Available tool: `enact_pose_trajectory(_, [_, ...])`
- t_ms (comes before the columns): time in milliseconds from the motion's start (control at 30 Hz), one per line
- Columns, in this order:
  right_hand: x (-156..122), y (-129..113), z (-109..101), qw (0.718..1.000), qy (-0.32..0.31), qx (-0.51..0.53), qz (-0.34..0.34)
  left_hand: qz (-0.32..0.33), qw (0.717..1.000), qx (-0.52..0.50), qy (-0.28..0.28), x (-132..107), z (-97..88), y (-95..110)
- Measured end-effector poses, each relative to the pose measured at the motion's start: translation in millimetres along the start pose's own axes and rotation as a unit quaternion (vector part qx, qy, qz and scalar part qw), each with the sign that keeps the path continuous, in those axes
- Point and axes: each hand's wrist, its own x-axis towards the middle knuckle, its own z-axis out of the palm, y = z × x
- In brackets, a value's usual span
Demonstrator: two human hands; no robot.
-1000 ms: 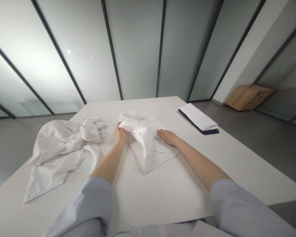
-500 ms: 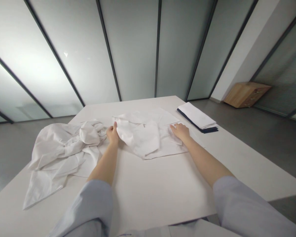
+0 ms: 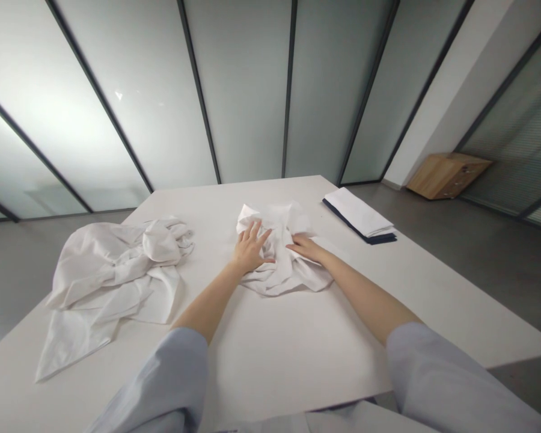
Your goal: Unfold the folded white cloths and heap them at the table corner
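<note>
In the head view, frosted glass panels (image 3: 247,90) are seen beyond the hands, with a wooden drawer cabinet (image 3: 448,176) off to their far right. A white table (image 3: 297,343) is spread beneath them. A rumpled white cloth (image 3: 282,267) is found directly under both hands, which are held apart: the left hand (image 3: 249,251) is laid on it with fingers splayed, while the right hand (image 3: 307,248) is rested on its other side; whether fabric is pinched there cannot be told. To the hands' right, a white folded cloth (image 3: 359,211) is stacked on a dark folded cloth (image 3: 381,239), both apparently finished. The handled piece is judged neither flattened nor folded; the loose white heap (image 3: 101,264) left of the hands is likewise unfolded.
</note>
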Motion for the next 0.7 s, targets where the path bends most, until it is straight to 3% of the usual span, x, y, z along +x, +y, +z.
enact_pose_trajectory(67, [1.0,-12.2,8.3,0.995,-0.04,0.05,-0.076,0.021,1.0,0.008,-0.018,0.2,-1.1,-0.3])
enact_pose_trajectory(133, [0.1,-22.5,15.1,0.987,-0.072,0.096,-0.106,0.024,0.998,-0.003,-0.059,0.5,-2.5,-1.5])
enact_pose_trajectory(233, [-2.7,-31.7,20.6,0.98,-0.104,0.144,-0.084,0.018,0.992,-0.034,-0.124,1.3,-4.8,-3.2])
enact_pose_trajectory(333, [-3.5,-33.2,22.5,0.979,-0.095,0.173,-0.048,0.021,0.989,-0.041,-0.142,3.0,-6.6,-3.7])
enact_pose_trajectory(400, [-2.5,-29.8,21.3,0.978,-0.037,0.201,-0.036,0.015,0.989,-0.033,-0.142,4.3,-7.4,-3.4])
enact_pose_trajectory(533, [-1.6,-8.6,6.8,0.955,0.184,0.233,-0.013,-0.003,0.99,-0.033,-0.14,6.3,-7.7,-3.1])
enact_pose_trajectory(600, [-3.4,8.3,-4.5,0.929,0.281,0.237,0.034,-0.011,0.99,-0.041,-0.135,6.4,-6.6,-3.8])
enact_pose_trajectory(700, [-7.3,31.7,-17.6,0.863,0.401,0.269,0.148,-0.023,0.991,-0.06,-0.119,5.7,-3.3,-6.6])
